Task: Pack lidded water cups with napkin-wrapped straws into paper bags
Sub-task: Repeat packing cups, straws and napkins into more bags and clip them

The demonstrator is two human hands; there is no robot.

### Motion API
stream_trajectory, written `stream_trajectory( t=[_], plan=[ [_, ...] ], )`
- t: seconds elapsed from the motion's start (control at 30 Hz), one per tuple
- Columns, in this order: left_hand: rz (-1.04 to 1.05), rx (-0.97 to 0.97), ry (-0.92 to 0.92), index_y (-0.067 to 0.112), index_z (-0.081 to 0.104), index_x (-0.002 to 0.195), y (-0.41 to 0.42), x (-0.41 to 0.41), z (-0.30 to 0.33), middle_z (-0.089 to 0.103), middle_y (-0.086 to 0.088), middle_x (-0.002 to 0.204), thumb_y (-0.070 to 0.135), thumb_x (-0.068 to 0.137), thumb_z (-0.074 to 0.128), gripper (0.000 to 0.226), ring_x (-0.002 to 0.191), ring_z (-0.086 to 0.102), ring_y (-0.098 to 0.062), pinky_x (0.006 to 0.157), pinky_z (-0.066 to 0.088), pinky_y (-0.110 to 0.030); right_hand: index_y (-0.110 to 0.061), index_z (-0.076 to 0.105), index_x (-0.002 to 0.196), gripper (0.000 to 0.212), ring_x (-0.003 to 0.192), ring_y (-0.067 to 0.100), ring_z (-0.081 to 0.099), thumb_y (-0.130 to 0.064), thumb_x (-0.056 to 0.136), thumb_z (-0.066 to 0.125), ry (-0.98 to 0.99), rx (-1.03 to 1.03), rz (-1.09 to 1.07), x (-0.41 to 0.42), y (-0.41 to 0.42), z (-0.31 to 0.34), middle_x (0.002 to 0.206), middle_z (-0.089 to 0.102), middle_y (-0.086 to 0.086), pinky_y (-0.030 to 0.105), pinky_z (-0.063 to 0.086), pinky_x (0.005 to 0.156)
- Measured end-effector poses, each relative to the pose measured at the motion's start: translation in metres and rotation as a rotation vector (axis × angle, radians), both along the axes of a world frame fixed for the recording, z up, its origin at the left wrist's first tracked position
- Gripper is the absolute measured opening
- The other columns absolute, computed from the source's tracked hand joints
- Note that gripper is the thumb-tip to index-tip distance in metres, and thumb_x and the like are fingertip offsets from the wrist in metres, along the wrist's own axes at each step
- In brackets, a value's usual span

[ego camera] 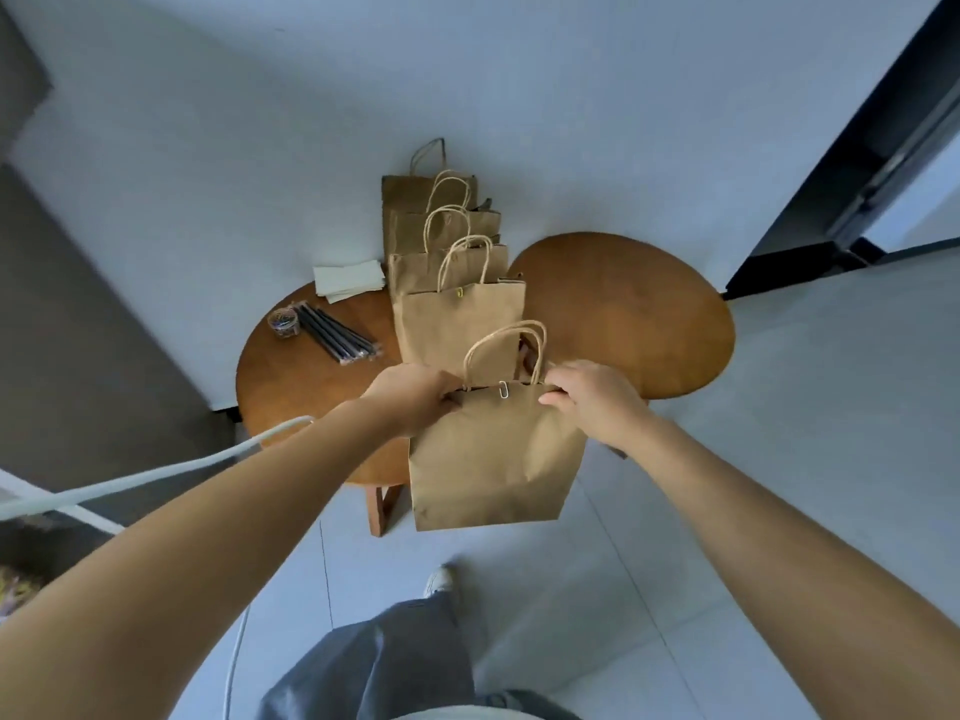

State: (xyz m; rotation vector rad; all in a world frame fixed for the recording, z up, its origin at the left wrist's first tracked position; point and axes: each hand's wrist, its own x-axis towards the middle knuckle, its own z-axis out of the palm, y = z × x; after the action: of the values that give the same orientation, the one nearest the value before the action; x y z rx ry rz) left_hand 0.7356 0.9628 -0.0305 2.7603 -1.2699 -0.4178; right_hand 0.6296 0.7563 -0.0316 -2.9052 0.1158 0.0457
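Note:
I hold a brown paper bag (pixel 493 459) in front of the table's near edge. My left hand (pixel 413 400) grips its top left corner and my right hand (pixel 592 402) grips its top right corner. A metal clip (pixel 503 389) sits on the bag's closed top edge, under the twine handles. Behind it several more brown paper bags (pixel 457 314) stand in a row on the table toward the wall. A bundle of dark straws (pixel 337 332) and a stack of white napkins (pixel 350 280) lie on the left table. No cups show.
Two round wooden tables stand side by side, a left one (pixel 291 387) and a right one (pixel 639 314). A small clear jar of clips (pixel 284 320) sits beside the straws. A white cord (pixel 156 475) crosses my left arm. A dark door frame (pixel 852 174) is at the right.

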Motion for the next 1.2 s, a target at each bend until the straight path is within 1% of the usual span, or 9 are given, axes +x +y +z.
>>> stream_trajectory(
  t=[0.13, 0.27, 0.47, 0.6, 0.73, 0.87, 0.93, 1.03, 1.2],
  plan=[
    [-0.062, -0.008, 0.033, 0.022, 0.061, 0.116, -0.071, -0.014, -0.013, 0.063, -0.004, 0.116, 0.030, 0.098, 0.045, 0.025, 0.107, 0.056, -0.027, 0.082, 0.043, -0.031, -0.001, 0.059, 0.094, 0.023, 0.095, 0.027, 0.052, -0.023, 0.095, 0.052, 0.009, -0.022, -0.153, -0.030, -0.053, -0.002, 0.098, 0.059, 0.011, 0.034, 0.033, 0.070],
    [-0.080, -0.058, 0.043, 0.023, 0.059, 0.115, -0.132, -0.009, -0.021, 0.063, -0.004, 0.115, 0.027, 0.098, 0.042, 0.025, 0.106, 0.056, -0.028, 0.081, 0.044, -0.032, -0.003, 0.056, 0.081, 0.023, 0.087, 0.029, 0.054, -0.022, 0.094, 0.055, 0.004, -0.044, -0.226, -0.026, -0.109, 0.001, 0.084, 0.056, 0.009, 0.034, 0.034, 0.068],
    [-0.115, -0.137, 0.070, 0.021, 0.063, 0.105, -0.224, 0.049, -0.022, 0.066, -0.003, 0.104, 0.021, 0.096, 0.044, 0.021, 0.098, 0.060, -0.027, 0.078, 0.049, -0.036, -0.007, 0.054, 0.074, 0.026, 0.075, 0.024, 0.051, -0.024, 0.093, 0.057, 0.004, -0.052, -0.273, 0.024, -0.199, 0.008, 0.075, 0.053, 0.003, 0.029, 0.032, 0.060],
    [-0.096, -0.114, 0.028, 0.021, 0.063, 0.105, -0.272, 0.090, -0.016, 0.065, 0.002, 0.099, 0.023, 0.098, 0.041, 0.023, 0.090, 0.060, -0.022, 0.067, 0.046, -0.032, -0.014, 0.045, 0.067, 0.031, 0.070, 0.019, 0.046, -0.025, 0.093, 0.057, 0.043, -0.061, -0.256, 0.072, -0.249, 0.015, 0.064, 0.041, -0.007, 0.027, 0.028, 0.053],
    [-0.033, -0.145, -0.001, 0.020, 0.062, 0.109, -0.307, 0.136, -0.009, 0.066, -0.001, 0.098, 0.024, 0.100, 0.039, 0.024, 0.087, 0.061, -0.022, 0.067, 0.048, -0.033, -0.014, 0.047, 0.068, 0.029, 0.073, 0.023, 0.052, -0.025, 0.093, 0.057, 0.037, -0.051, -0.255, 0.125, -0.285, 0.021, 0.071, 0.051, -0.001, 0.031, 0.036, 0.060],
    [0.064, -0.177, -0.037, 0.021, 0.060, 0.112, -0.336, 0.178, -0.006, 0.064, 0.000, 0.095, 0.026, 0.101, 0.040, 0.023, 0.078, 0.055, -0.017, 0.053, 0.035, -0.020, -0.010, 0.064, 0.087, 0.021, 0.084, 0.024, 0.059, -0.028, 0.094, 0.055, -0.015, -0.115, -0.211, 0.183, -0.314, 0.023, 0.086, 0.064, 0.002, 0.034, 0.043, 0.074],
    [0.133, -0.187, -0.052, 0.021, 0.059, 0.116, -0.349, 0.197, -0.006, 0.061, 0.001, 0.093, 0.025, 0.102, 0.040, 0.024, 0.075, 0.051, -0.015, 0.052, 0.031, -0.019, -0.011, 0.066, 0.092, 0.021, 0.087, 0.023, 0.059, -0.028, 0.094, 0.055, -0.050, -0.131, -0.174, 0.214, -0.330, 0.021, 0.090, 0.066, 0.002, 0.035, 0.043, 0.080],
    [0.207, -0.163, -0.057, 0.022, 0.057, 0.119, -0.370, 0.228, -0.012, 0.060, 0.002, 0.094, 0.022, 0.102, 0.040, 0.025, 0.077, 0.054, -0.016, 0.054, 0.032, -0.019, -0.013, 0.066, 0.093, 0.020, 0.088, 0.023, 0.059, -0.030, 0.094, 0.055, -0.027, -0.145, -0.145, 0.261, -0.354, 0.012, 0.091, 0.066, 0.001, 0.034, 0.041, 0.080],
    [0.321, -0.065, 0.008, 0.021, 0.058, 0.115, -0.412, 0.298, -0.029, 0.064, -0.004, 0.103, 0.020, 0.101, 0.039, 0.024, 0.091, 0.061, -0.025, 0.069, 0.046, -0.030, -0.012, 0.067, 0.095, 0.020, 0.089, 0.023, 0.059, -0.029, 0.094, 0.055, 0.005, -0.080, -0.069, 0.342, -0.397, -0.008, 0.093, 0.066, 0.003, 0.031, 0.040, 0.079]
  ],
)
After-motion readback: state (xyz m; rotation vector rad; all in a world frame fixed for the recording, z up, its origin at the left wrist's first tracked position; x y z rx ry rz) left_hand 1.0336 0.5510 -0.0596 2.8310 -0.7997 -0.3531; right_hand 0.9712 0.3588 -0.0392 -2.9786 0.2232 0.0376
